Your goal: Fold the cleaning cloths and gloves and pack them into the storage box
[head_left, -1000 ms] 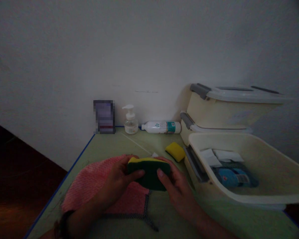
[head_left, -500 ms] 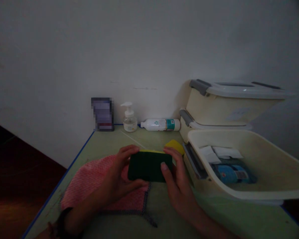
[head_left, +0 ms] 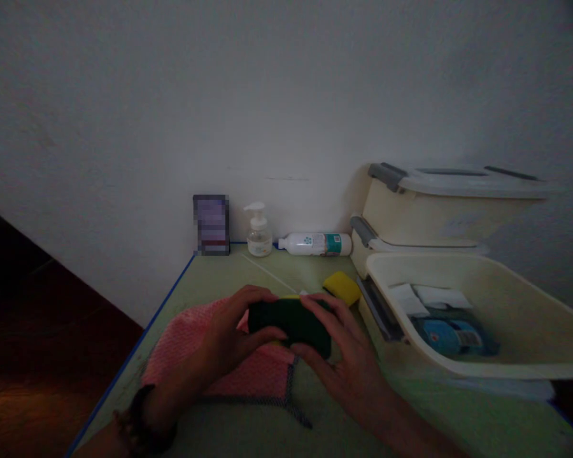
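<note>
A scrub sponge (head_left: 293, 323) with its dark green scouring side toward me is held between both hands, and a sliver of yellow foam shows along its top. My left hand (head_left: 236, 327) grips the sponge's left end, thumb across the front. On the right end, my right hand (head_left: 341, 346) has its fingers on the upper edge and its thumb low on the front. Beneath the hands a pink cloth (head_left: 195, 343) with a dark edging lies on the table. Another sponge, yellow on top (head_left: 342, 287), rests beyond my right hand, beside the bin.
An open cream bin (head_left: 530, 312) holding white packets (head_left: 442, 297) and a blue package (head_left: 453, 336) stands on the right, another lidded bin (head_left: 415, 213) behind it. Along the wall are a dark framed panel (head_left: 212, 222), a pump bottle (head_left: 259, 242) and a white bottle (head_left: 315, 244) on its side.
The sponge has tilted and looks bent, its right end lower. My right thumb has slid to its lower edge. The whole view has shifted slightly.
</note>
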Motion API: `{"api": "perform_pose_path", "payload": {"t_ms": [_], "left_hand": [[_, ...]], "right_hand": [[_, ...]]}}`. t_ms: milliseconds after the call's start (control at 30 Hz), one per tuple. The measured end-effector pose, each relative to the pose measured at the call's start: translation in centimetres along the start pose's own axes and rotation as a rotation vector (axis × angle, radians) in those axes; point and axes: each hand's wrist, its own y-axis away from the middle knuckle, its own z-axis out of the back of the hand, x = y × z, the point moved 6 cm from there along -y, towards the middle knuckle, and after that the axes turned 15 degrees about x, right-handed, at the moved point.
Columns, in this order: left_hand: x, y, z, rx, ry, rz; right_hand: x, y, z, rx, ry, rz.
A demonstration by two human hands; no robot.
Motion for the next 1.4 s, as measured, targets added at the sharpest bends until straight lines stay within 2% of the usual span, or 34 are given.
{"api": "perform_pose_path", "payload": {"t_ms": [100,233,300,433,533,667,767,1000,1133,1267,1400], "left_hand": [[-0.4,-0.3,-0.3,0.033,-0.02,-0.085],[-1.3,-0.3,-0.3,0.008,-0.086,-0.197],[-1.7,-0.3,-0.6,0.064,-0.152,-0.205],[-1.8,-0.1,-1.1,0.189,-0.286,-0.158],[-1.4,0.1,-0.8,0.17,-0.257,-0.123],[-0.5,0.1,-0.8,0.149,-0.139,-0.041],[0.0,0.0,-1.0,0.17,-0.105,0.012],[0.7,0.3,-1.7,0.191,-0.151,0.035],[0.3,0.2,-1.3,0.209,-0.08,0.078],[-1.7,0.3,0.3,0.153,-0.048,-0.08],[-3.3,-0.5,1.3,0.063,-0.002,-0.241]], "right_hand": [[0.3,-0.1,0.1,-0.048,0.022,0.019],[0.6,-0.4,0.5,-0.1,-0.017,0.037],[0.6,-0.5,0.9,-0.141,-0.056,0.025],[0.1,-0.6,1.0,-0.132,-0.166,-0.02],[0.1,-0.6,0.5,-0.022,-0.189,0.007],[-0.1,-0.3,-0.5,0.137,-0.112,0.044],[-0.8,-0.2,-0.9,0.138,-0.078,0.038],[-1.7,0.1,-1.0,0.069,-0.062,-0.042],[-1.6,0.1,-0.6,0.08,-0.044,-0.054],[0.3,-0.1,0.3,0.118,-0.005,-0.012],[3.6,-0.3,2.5,0.128,0.103,0.029]]}}
